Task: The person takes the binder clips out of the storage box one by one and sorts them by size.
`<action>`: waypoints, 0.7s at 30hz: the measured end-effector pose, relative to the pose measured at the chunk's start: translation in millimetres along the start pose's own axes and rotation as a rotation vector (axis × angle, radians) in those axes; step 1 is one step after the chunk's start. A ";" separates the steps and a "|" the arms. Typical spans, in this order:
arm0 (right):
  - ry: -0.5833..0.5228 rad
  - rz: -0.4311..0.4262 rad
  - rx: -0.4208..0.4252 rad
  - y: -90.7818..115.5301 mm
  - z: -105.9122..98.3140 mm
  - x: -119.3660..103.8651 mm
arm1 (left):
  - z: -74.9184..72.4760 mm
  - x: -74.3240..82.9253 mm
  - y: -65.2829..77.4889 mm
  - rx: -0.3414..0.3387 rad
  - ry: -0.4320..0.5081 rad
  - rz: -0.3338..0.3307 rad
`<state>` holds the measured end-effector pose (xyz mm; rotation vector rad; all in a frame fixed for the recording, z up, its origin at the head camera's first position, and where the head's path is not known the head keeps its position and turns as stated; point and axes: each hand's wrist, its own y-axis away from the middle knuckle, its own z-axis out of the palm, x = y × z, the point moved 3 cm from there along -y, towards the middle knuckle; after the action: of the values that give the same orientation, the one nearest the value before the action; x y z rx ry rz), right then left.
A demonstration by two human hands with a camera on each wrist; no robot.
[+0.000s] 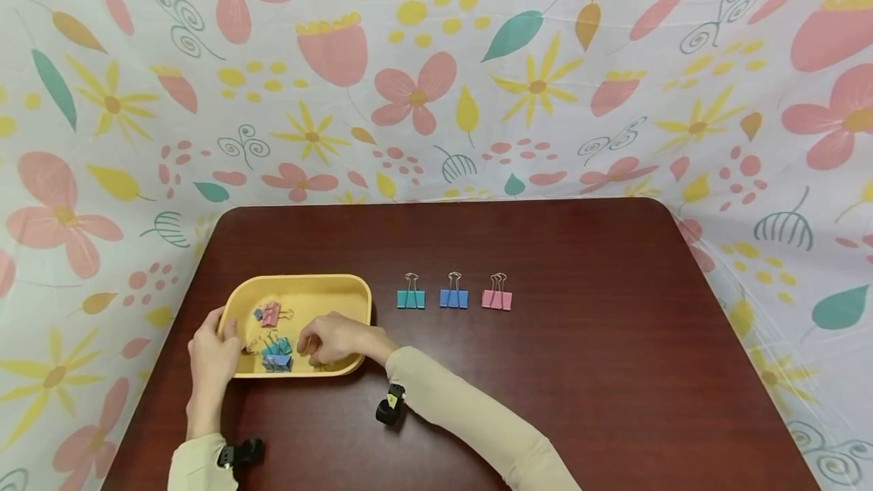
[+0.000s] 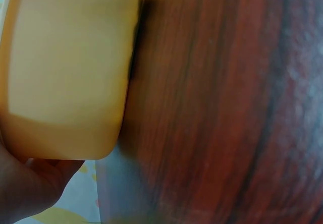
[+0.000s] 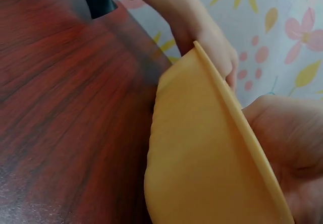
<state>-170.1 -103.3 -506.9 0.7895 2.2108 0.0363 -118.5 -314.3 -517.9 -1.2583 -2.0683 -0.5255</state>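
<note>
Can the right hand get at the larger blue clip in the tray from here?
Probably yes. The right hand is inside the yellow tray, just right of the blue clip, with nothing visible between them. A teal clip crowds its far side, but the side facing the hand looks free.

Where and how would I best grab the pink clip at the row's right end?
Probably pinch the pink clip by the two short ends of its body, coming from above: the body is a wide bar, the thin wire handles jut from its far edge, and a gap separates it from the blue clip beside it.
</note>
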 end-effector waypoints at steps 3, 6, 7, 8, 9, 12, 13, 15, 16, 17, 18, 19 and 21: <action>-0.007 -0.019 0.000 -1.3 0.8 0.9 | -0.2 -0.3 -0.7 0.006 0.001 0.002; 0.009 -0.017 0.013 -4.7 0.3 -0.6 | 0.1 -0.7 -1.8 0.004 -0.001 0.004; 0.018 -0.015 0.027 -6.4 -0.2 -1.9 | 0.1 -0.5 -2.3 0.004 -0.001 0.005; 0.030 -0.011 0.041 -8.3 -0.5 -3.4 | 0.1 -0.3 -2.7 0.005 -0.001 0.005; 0.041 -0.006 0.059 -10.2 -0.5 -5.2 | 0.2 -0.1 -2.8 0.004 0.000 0.005; 0.040 0.025 0.111 -16.0 2.1 -11.4 | 0.7 0.0 -2.3 -0.001 0.001 0.001; 0.038 0.035 0.117 -17.6 3.8 -13.7 | 0.7 -0.1 -2.0 0.001 0.000 -0.001; 0.029 0.038 0.113 -20.9 8.4 -18.3 | 0.9 -0.4 -1.2 0.003 -0.003 -0.002; 0.031 0.032 0.105 -22.5 10.9 -20.3 | 1.0 -0.6 -1.0 0.006 -0.004 -0.001; 0.042 0.014 0.094 -23.8 12.9 -22.5 | 1.0 -0.7 -1.0 0.011 -0.007 0.002; 0.059 -0.014 0.078 -25.5 15.0 -24.5 | 1.1 -0.9 -1.1 0.015 -0.009 0.007; 0.076 -0.058 0.065 -26.7 16.9 -26.5 | 1.1 -0.9 -1.4 0.019 -0.010 0.011; 0.102 -0.129 0.048 -28.8 19.5 -28.9 | 1.1 -0.7 -2.1 0.026 -0.011 0.021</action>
<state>-157.3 -146.7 -509.1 0.6821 2.3626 -0.0412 -120.5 -315.0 -519.2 -1.2688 -2.0628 -0.4816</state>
